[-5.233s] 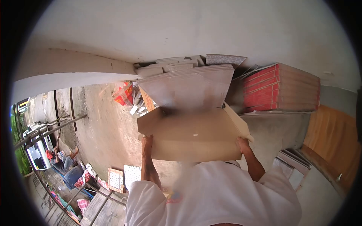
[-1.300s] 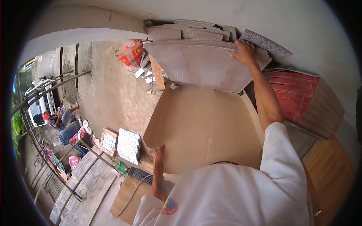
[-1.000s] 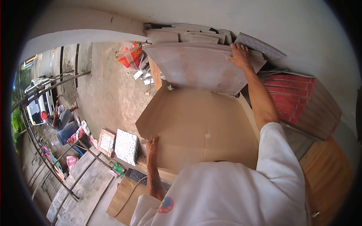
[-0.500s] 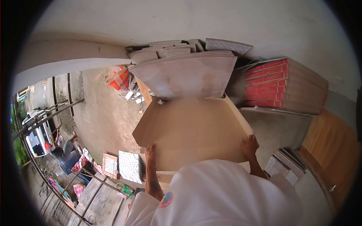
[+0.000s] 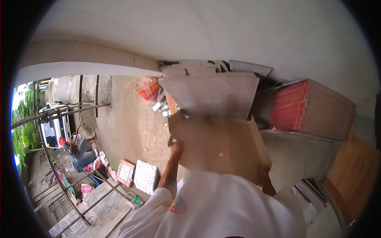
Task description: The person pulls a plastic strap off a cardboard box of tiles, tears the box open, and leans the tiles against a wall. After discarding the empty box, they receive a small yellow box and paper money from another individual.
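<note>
A large brown cardboard sheet [image 5: 218,144] with folded side flaps spans the space in front of my chest, blurred by motion. My left hand [image 5: 177,148] is closed on its left edge. At the right near corner, my right hand [image 5: 264,174] grips the cardboard, its fingers smeared and partly hidden. Just beyond the sheet's far edge, large grey-brown tiles [image 5: 210,93] lean upright in a stack.
Boxes with red sides [image 5: 289,105] are stacked at right. A wooden board [image 5: 353,174] and leaning tile pieces [image 5: 311,194] stand nearer. Left are a red bag [image 5: 149,90], patterned tiles [image 5: 145,175], metal bars [image 5: 59,115] and a seated person [image 5: 75,146].
The view has swung, so the surroundings appear farther right and lower. The cardboard has tilted and its far edge sits lower in view. Both hands have stayed at its edges.
</note>
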The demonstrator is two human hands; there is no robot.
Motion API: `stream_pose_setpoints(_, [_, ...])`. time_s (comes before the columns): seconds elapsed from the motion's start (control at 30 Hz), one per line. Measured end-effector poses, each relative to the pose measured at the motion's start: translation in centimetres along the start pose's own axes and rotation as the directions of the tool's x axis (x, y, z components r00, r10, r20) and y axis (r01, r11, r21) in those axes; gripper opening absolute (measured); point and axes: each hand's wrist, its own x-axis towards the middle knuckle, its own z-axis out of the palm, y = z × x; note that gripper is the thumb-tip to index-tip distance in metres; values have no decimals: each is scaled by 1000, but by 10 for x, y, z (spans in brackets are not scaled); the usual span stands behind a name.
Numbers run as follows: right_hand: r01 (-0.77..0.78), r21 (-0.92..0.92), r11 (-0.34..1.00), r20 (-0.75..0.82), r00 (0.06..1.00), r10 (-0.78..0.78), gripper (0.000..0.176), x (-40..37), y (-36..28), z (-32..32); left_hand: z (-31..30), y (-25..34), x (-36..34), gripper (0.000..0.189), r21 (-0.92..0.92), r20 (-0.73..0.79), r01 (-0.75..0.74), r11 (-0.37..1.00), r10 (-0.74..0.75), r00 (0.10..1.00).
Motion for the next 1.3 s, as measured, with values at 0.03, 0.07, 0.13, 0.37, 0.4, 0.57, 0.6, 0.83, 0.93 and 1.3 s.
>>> stream_pose_setpoints(0.03, [14, -49, 999, 13, 1000, -13, 102, 14, 10, -3, 1, 7, -11, 45, 7, -59, 70, 998, -69, 996])
stream_pose_setpoints(0.07, [29, -98, 995, 27, 999, -26, 103, 26, 19, -6, 2, 16, -23, 47, 6, -118, 139, 990, -137, 983])
stream_pose_setpoints(0.13, [-47, -66, 997, 48, 998, 50, 103, -6, -10, -8, 4, -91, 25, 50, -154, 0, 126, 980, -128, 992])
stream_pose_setpoints(0.37, [-201, -260, 944, -1, 978, 208, 89, 51, -3, 7, 18, -76, 56, 46, -221, -217, 123, 967, -172, 961])
stream_pose_setpoints(0.4, [-184, -356, 916, -45, 983, 180, 88, 52, -6, 5, 34, -74, 59, 37, 57, -256, 32, 998, -16, 967])
stream_pose_setpoints(0.57, [-63, -434, 899, -113, 993, 14, 86, 41, -44, 15, 43, -52, 37, 20, 635, -119, -430, 642, 631, 767])
stream_pose_setpoints(0.6, [-29, -442, 897, -114, 993, -24, 86, 41, -53, 17, 19, -23, 11, 27, 557, -106, -415, 719, 557, 824])
stream_pose_setpoints(0.83, [73, -418, 905, -226, 957, -182, 85, 44, -21, 16, -56, 31, -87, 80, 464, -341, 355, 812, -207, 917])
stream_pose_setpoints(0.93, [14, -403, 915, -335, 928, -162, 86, 14, 5, 7, -40, -102, -44, 58, 622, 2, 71, 780, -92, 996])
stream_pose_setpoints(1.3, [-88, 302, 949, -9, 995, 95, 55, -10, -29, 31, -54, -75, -55, 58, -206, 153, 150, 967, -119, 981])
